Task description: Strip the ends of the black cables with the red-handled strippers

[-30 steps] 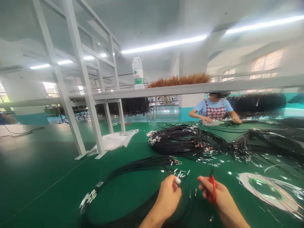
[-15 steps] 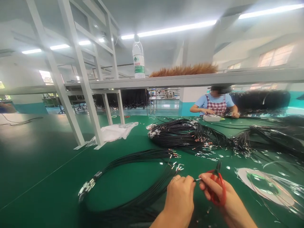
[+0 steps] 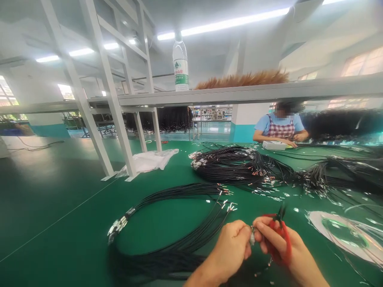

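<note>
Your left hand (image 3: 233, 244) pinches a small pale piece (image 3: 252, 239) just beside your right hand (image 3: 277, 238), which grips red-handled cutters (image 3: 288, 241). Looped black cables (image 3: 191, 239) lie leftward on your green table (image 3: 167, 225); beyond, a thicker cable bundle (image 3: 227, 167), then a co-worker (image 3: 281, 128).

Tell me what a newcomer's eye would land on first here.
Probably the red-handled scissors at lower right, held in the right hand, whose fingertips meet those of the left hand at a small pale piece. Then the loop of black cables on the green table, left of the hands. Above, a plastic bottle stands on the shelf.
</note>
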`<state>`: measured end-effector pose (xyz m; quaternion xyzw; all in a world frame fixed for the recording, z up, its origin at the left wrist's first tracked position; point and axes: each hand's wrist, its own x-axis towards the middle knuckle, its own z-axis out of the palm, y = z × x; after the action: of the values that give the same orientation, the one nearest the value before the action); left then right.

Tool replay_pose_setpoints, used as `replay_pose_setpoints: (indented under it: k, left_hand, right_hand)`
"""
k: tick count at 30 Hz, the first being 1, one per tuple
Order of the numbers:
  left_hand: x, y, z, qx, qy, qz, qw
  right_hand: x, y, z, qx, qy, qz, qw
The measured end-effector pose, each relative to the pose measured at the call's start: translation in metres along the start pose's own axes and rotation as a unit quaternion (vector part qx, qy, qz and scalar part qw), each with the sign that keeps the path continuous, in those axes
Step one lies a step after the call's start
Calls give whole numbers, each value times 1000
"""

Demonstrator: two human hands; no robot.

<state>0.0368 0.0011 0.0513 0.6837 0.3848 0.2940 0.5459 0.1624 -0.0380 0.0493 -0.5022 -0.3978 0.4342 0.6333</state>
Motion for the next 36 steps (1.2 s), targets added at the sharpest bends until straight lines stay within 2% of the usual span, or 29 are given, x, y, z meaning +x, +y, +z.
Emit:
replay_pose_setpoints:
  k: [3,7,11,13,15,17,20,23,26,30,34,36]
  left_hand:
    - [-1,1,-1,3,13,20,1000]
    - [-5,-2,-1,107,60,103,987]
    - [-6,-7,-1,295,122,185,929]
    - [-5,-9,-1,377,122,199,896]
    - [-5,-10,0,409,117,194,884]
    - [-4,-9,1,369,121,171,905]
    - [-5,-5,2,215,125,114,962]
    - [-7,1,0,88,110,65,988]
    - [-8,4,-4,50,81,49,994]
    - [-9,4,-5,65,50,65,994]
    - [-9,3,-4,69,103,86,989]
    - [-8,3,-5,72,135,96,984]
  right_hand:
    - [2,4,-2,20,30,4,999]
    - [3,5,-1,7,79,10,997]
    - [1,2,2,-5,66,6,998]
    - [-1,-1,3,-10,65,9,998]
    - [-3,-2,4,-24,72,11,997]
    - [-5,-2,6,-39,81,10,996]
    - [-7,0,7,-68,93,-4,993]
    - [-7,3,6,-84,91,-22,992]
    - [-7,3,5,-87,86,-27,992]
    - [-8,2,4,-99,84,-30,991]
    - [-6,3,1,-172,92,-36,980]
    - [-3,5,-1,-212,73,-20,974]
